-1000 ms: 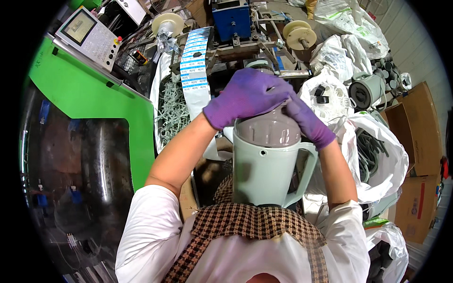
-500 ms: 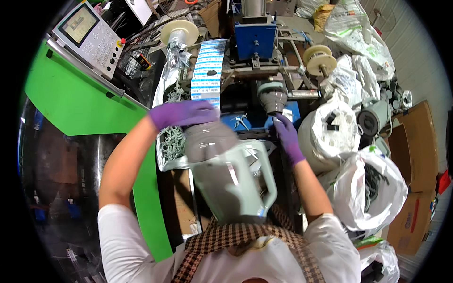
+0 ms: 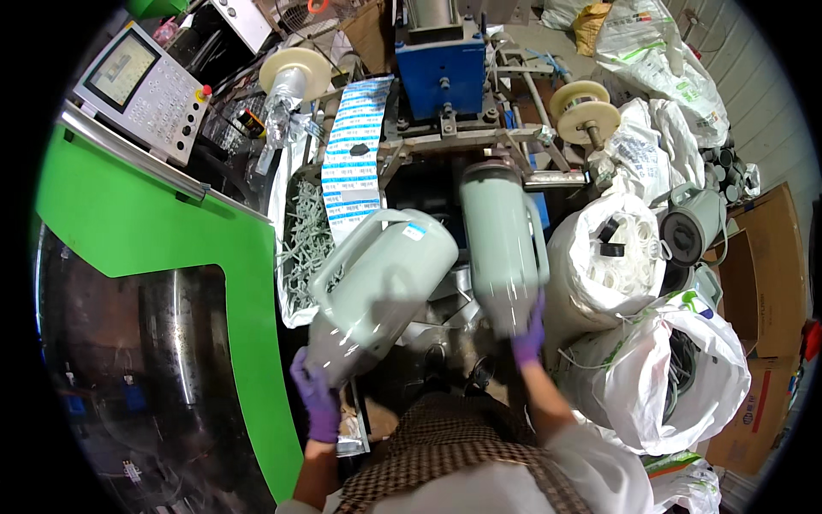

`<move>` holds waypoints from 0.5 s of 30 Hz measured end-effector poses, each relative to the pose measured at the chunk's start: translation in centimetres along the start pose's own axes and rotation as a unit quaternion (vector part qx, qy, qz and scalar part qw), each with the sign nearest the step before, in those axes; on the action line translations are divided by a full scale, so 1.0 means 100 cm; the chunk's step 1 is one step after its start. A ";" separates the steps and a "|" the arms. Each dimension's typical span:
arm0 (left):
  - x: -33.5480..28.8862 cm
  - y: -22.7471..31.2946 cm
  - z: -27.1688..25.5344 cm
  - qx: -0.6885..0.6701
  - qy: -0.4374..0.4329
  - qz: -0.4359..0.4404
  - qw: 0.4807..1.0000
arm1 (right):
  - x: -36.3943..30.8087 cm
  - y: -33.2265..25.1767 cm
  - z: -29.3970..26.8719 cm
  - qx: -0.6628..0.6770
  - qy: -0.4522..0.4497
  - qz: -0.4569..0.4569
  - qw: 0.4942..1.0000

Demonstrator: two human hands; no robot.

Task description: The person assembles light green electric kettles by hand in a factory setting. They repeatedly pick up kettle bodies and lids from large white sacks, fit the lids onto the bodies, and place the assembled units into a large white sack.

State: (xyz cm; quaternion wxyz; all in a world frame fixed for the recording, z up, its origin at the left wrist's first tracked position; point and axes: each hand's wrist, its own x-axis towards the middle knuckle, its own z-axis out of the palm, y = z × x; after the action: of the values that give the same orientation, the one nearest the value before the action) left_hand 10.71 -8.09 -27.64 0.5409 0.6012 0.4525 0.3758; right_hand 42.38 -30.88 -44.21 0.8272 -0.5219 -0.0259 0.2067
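Two pale grey-green plastic jugs with loop handles lie over my lap area, their narrower grey ends toward me. My left hand (image 3: 315,394), in a purple glove, is closed around the grey end of the left jug (image 3: 390,278), which slants up to the right with a small blue-and-white sticker near its far end. On the right, my right hand (image 3: 530,334), gloved too, grips the lower end of the other jug (image 3: 499,240) from its right side. That jug points away from me, its dark-rimmed far end close to the machine; whether it touches is unclear.
A blue machine block (image 3: 441,77) on a metal frame stands ahead. A sticker strip (image 3: 353,141) hangs left of it above a tray of grey plastic pieces (image 3: 306,244). Green machine housing (image 3: 154,223) borders the left. White sacks (image 3: 591,295) and a cardboard box (image 3: 758,411) crowd the right.
The left jug has turned end for end, its grey end now toward me in my left hand. My right hand has moved back from the machine, now holding a second jug. My view shifted slightly.
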 end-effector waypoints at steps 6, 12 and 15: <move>0.015 -0.056 0.175 -0.152 -0.109 -0.013 0.982 | -0.171 -0.063 -0.140 -0.262 0.073 0.176 0.946; 0.028 -0.175 0.319 0.206 -0.130 0.494 0.835 | -0.200 -0.156 -0.106 -0.500 -0.039 0.190 0.844; 0.052 -0.156 0.376 0.193 -0.174 0.479 0.838 | -0.206 -0.143 -0.109 -0.457 -0.045 0.153 0.875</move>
State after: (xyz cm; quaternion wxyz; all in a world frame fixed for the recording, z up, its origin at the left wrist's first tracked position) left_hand 45.52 -14.71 -48.29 0.2358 0.8907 0.0701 0.3822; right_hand 30.83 -53.04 -33.06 0.4525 -0.8294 -0.0740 0.3191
